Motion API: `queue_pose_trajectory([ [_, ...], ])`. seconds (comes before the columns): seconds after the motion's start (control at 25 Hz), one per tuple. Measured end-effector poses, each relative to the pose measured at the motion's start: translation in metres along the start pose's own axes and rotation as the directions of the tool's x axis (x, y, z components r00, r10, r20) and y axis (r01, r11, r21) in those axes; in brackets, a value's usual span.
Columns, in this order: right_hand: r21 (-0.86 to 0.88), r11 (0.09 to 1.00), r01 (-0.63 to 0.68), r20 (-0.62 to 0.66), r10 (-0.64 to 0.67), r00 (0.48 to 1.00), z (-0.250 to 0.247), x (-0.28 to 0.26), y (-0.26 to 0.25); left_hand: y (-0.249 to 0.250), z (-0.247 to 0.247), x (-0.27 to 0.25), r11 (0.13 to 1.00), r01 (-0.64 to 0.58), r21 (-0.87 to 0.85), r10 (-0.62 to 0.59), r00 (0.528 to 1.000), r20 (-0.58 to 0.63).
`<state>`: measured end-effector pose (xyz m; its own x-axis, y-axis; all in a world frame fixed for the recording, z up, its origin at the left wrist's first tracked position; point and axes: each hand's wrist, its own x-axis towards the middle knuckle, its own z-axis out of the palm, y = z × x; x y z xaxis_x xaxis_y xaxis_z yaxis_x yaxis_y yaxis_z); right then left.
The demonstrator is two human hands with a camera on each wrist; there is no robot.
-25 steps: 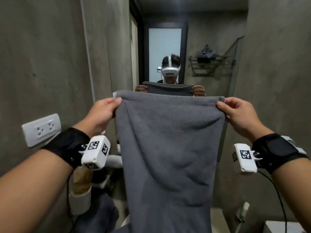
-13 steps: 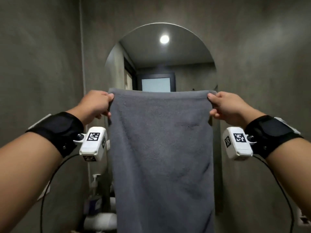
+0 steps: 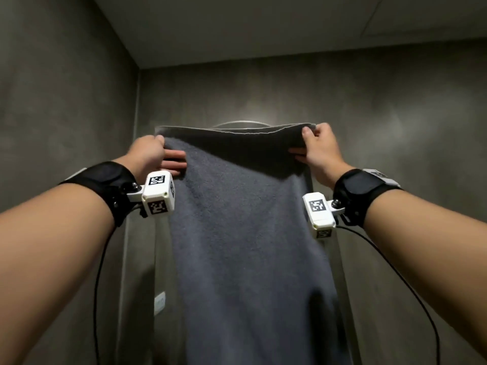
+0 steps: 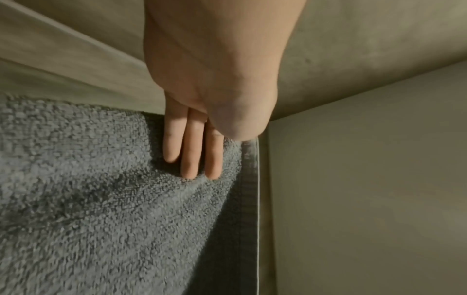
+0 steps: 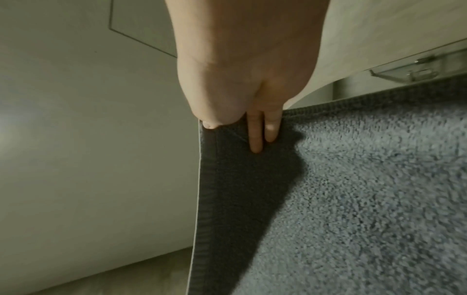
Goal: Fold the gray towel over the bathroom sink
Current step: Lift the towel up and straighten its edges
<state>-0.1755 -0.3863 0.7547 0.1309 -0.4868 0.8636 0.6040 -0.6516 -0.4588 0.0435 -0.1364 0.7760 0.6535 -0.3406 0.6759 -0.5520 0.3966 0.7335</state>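
Observation:
The gray towel [image 3: 245,233] hangs long and flat in front of me, held high by its two top corners. My left hand [image 3: 158,156] pinches the top left corner, thumb behind and fingers [image 4: 192,151] flat on the near face. My right hand [image 3: 313,151] pinches the top right corner [image 5: 227,139] the same way, thumb over the hem. The top edge tips back toward the wall. The towel's lower end runs out of the head view. The sink is out of sight.
Gray concrete walls [image 3: 395,114] close in at left, front and right, under a pale ceiling [image 3: 250,27]. The curved top of the mirror [image 3: 241,123] peeks just over the towel's edge. Black cables [image 3: 395,272] hang from both wristbands.
Both hands have lifted the towel well higher, and my view has tilted up from the mirror to the ceiling. The towel's top edge now leans away from me.

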Motion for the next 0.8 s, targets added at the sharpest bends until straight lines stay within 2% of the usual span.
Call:
queue_pose_trajectory([
  [0.08,-0.006,0.994,0.105,-0.016,-0.105,0.994,0.003,0.032,-0.031,0.048,-0.001,0.019,0.988,-0.148,0.031,0.148,0.989,0.015],
  [0.16,0.035,0.979,0.201,-0.035,-0.2,0.979,0.008,0.06,-0.06,0.091,-0.002,0.032,0.956,-0.291,0.035,0.291,0.957,0.013],
  [0.24,0.041,0.964,0.262,-0.033,-0.261,0.965,0.015,0.079,-0.084,0.119,-0.002,0.04,0.928,-0.37,0.041,0.371,0.929,-0.02],
  [0.4,-0.048,0.956,0.29,-0.008,-0.29,0.957,0.023,0.09,-0.088,0.115,-0.003,0.044,0.92,-0.388,0.05,0.39,0.92,-0.032],
  [0.52,-0.09,0.967,0.239,-0.008,-0.241,0.971,0.019,0.081,-0.062,0.081,0.001,0.037,0.937,-0.339,0.08,0.337,0.941,0.044],
  [0.6,-0.149,0.958,0.245,-0.027,-0.252,0.967,0.017,0.077,-0.048,0.065,0.001,0.031,0.939,-0.332,0.088,0.323,0.941,0.097],
  [0.68,-0.191,0.931,0.31,-0.046,-0.324,0.945,0.016,0.083,-0.055,0.07,-0.002,0.031,0.923,-0.376,0.081,0.367,0.924,0.109],
  [0.8,-0.218,0.889,0.403,-0.071,-0.426,0.902,0.015,0.1,-0.091,0.105,-0.005,0.036,0.86,-0.505,0.072,0.501,0.862,0.074],
])
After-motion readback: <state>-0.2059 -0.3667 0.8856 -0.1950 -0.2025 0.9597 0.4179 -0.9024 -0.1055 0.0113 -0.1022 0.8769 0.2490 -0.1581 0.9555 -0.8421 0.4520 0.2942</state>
